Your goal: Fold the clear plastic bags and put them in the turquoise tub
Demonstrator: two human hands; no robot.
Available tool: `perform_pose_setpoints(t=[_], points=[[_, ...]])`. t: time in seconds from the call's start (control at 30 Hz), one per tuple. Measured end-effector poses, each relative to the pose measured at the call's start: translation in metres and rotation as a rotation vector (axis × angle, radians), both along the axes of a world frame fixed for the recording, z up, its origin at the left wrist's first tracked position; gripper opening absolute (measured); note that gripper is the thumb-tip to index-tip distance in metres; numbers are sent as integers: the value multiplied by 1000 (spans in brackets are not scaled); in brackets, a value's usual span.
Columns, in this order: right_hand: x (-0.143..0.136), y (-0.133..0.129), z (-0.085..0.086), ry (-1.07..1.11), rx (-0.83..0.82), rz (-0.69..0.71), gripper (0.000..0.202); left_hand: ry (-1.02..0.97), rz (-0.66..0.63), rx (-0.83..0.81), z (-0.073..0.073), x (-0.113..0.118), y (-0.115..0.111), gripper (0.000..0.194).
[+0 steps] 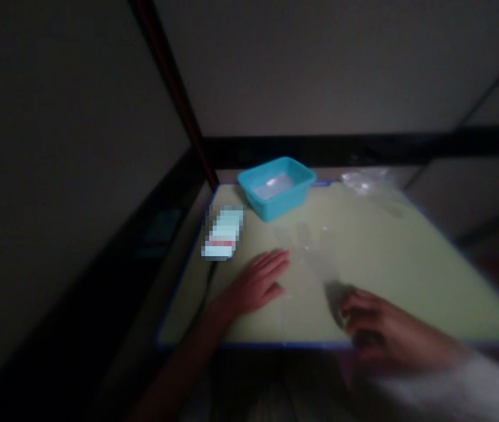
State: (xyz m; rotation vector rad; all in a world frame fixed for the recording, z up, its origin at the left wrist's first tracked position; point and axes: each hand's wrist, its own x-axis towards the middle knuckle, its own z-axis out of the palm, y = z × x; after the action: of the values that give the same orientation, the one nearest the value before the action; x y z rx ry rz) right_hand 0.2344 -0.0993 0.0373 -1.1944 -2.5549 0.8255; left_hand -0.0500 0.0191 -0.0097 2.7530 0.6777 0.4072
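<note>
My left hand [263,282] lies flat on the pale yellow-green tabletop [390,258], its fingers stretched out and holding nothing. To its right, over the near part of the table, my right hand [370,322] is closed with curled fingers. Whatever those fingers hold, if anything, is hidden and blurred. Thin, clear, film-like pieces [303,234] lie just beyond my left fingertips, too faint to name exactly.
A turquoise plastic basin [271,206] with pale, shiny material inside stands at the back. Crumpled clear plastic [366,183] lies at the back right. A lit phone [225,231], its screen pixelated, is at the left edge with a dark cable [209,281]. Walls border the table behind.
</note>
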Motion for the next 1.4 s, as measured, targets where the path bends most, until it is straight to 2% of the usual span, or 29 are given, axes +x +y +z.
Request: perform_pose_setpoints(t=[0.17,0.3,0.47,0.63,0.77,0.87,0.97,1.13,1.23,1.3,1.33,1.4], points=[[-1,-9,-13,42,-10,7,7,-33,1,-26,1,0,0,51],[-1,-9,-17,89,5,34,9,-26,10,-48,2,0,0,49],[-3,-7,-12,131,10,25,16,-153,29,-143,-1,1,1,43],[-4,0,-1,144,-22,-85,24,-371,114,-335,-6,3,2,30],[0,5,4,151,-47,-164,27,-404,237,-483,-5,6,1,29],[3,5,3,164,-78,-188,24,-381,286,-529,-4,6,1,29],[5,3,-4,205,-87,-245,22,-358,252,-555,-2,3,1,33],[2,6,-16,307,-52,-392,21,-354,-3,-598,7,-5,0,74],[-1,10,-20,376,10,-456,22,-272,-90,-522,9,-5,-7,86],[-1,11,-23,414,42,-488,22,-206,-88,-425,7,-2,-16,85],[0,10,-25,426,51,-496,22,-188,-73,-375,6,1,-21,78],[3,7,-30,426,47,-469,21,-194,-33,-289,2,6,-30,50]])
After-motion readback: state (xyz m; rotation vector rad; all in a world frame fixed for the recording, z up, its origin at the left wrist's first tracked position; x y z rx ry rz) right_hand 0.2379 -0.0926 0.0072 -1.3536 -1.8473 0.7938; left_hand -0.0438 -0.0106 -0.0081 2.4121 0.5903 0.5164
